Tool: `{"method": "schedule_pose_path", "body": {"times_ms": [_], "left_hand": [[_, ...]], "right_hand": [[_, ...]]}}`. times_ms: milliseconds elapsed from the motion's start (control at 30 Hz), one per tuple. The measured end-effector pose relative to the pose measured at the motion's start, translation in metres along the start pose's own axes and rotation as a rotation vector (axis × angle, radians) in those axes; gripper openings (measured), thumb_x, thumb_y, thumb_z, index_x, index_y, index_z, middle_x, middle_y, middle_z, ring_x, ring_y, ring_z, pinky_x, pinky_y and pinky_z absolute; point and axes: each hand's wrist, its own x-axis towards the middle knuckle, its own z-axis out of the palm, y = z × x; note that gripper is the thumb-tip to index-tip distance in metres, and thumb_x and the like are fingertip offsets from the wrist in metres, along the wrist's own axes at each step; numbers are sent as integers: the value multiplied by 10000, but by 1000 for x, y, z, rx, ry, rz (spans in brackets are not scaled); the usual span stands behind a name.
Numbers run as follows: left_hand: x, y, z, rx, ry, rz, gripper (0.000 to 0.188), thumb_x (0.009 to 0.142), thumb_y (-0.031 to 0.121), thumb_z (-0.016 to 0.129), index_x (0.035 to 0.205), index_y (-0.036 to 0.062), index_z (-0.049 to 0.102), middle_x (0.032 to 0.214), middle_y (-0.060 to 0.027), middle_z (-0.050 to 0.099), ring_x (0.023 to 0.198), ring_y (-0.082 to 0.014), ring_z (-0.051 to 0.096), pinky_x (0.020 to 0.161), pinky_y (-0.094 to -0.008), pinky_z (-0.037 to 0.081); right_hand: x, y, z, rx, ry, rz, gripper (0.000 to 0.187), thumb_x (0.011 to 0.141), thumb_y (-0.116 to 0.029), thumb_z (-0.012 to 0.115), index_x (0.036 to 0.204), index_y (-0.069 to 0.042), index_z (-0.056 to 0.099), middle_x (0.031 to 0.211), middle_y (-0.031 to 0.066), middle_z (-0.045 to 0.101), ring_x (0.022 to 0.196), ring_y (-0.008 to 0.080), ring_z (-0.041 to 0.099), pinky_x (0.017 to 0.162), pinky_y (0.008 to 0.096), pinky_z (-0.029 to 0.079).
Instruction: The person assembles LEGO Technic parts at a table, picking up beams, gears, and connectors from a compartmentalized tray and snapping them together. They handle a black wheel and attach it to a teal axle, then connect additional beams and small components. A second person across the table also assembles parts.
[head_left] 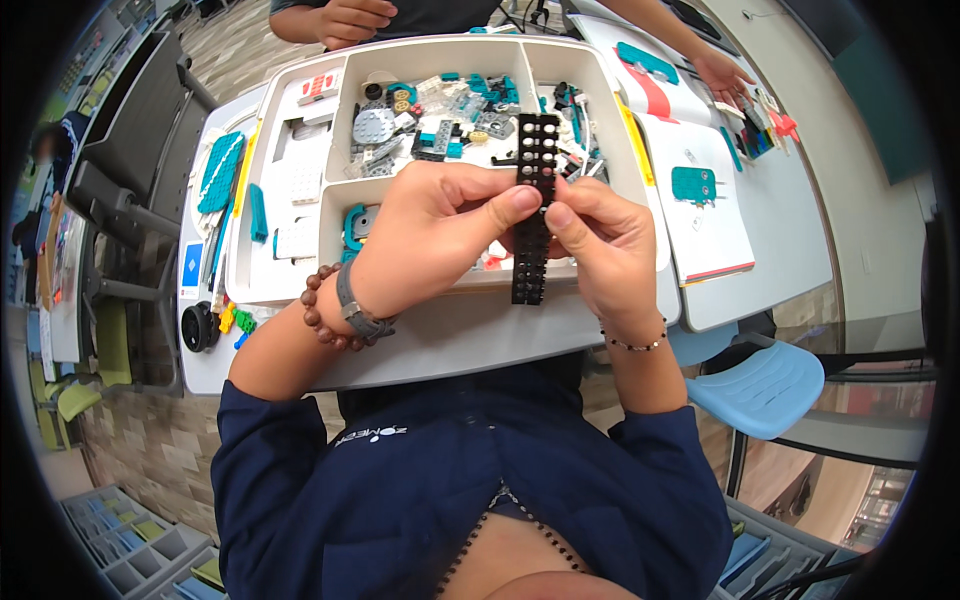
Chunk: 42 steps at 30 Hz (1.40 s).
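A black chain-link track strip (537, 140), of the toy building kind with rows of holes, stands up lengthwise between my hands. My left hand (435, 215) pinches its left edge near the middle between thumb and fingers. From the other side my right hand (608, 240) grips the same stretch, its thumb close to the left thumb. The strip's lower end hangs below my fingers over the near rim of a white sorting tray (440, 182). Teal, grey, white and black building pieces (470, 100) lie in the tray's compartments. My hands hide part of the tray's near compartment.
An open booklet (715, 245) lies right of the tray. Across the table are another person's hand (350, 20) and a hand (722, 75) near loose pieces. A teal plate (220, 172) and black wheel (197, 327) lie left. A blue chair (762, 390) stands right.
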Motion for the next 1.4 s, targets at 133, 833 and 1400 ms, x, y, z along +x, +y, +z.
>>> {"method": "schedule_pose_path", "body": {"times_ms": [133, 833, 1400], "left_hand": [[-3, -1, -4, 134, 35, 47, 221, 898, 146, 552, 938, -48, 651, 740, -71, 652, 658, -90, 593, 589, -217, 473], [-149, 44, -191, 1534, 801, -251, 438, 759, 455, 635, 825, 25, 679, 716, -143, 643, 631, -245, 619, 570, -312, 477], [-175, 11, -225, 1105, 886, -359, 438, 659, 360, 678, 847, -35, 663, 716, -177, 631, 680, -275, 627, 630, -332, 490]], "right_hand": [[0, 4, 6, 13, 32, 12, 199, 841, -53, 613, 1009, 54, 613, 931, 58, 572, 755, 93, 576, 605, 196, 512], [76, -21, 91, -91, -320, 243, 248, 836, -71, 545, 1062, 32, 531, 947, 96, 617, 755, 96, 606, 559, 209, 517], [131, 13, 119, -92, -329, 405, 290, 853, -194, 495, 1073, -5, 505, 833, 65, 610, 732, 79, 573, 580, 195, 491]]}}
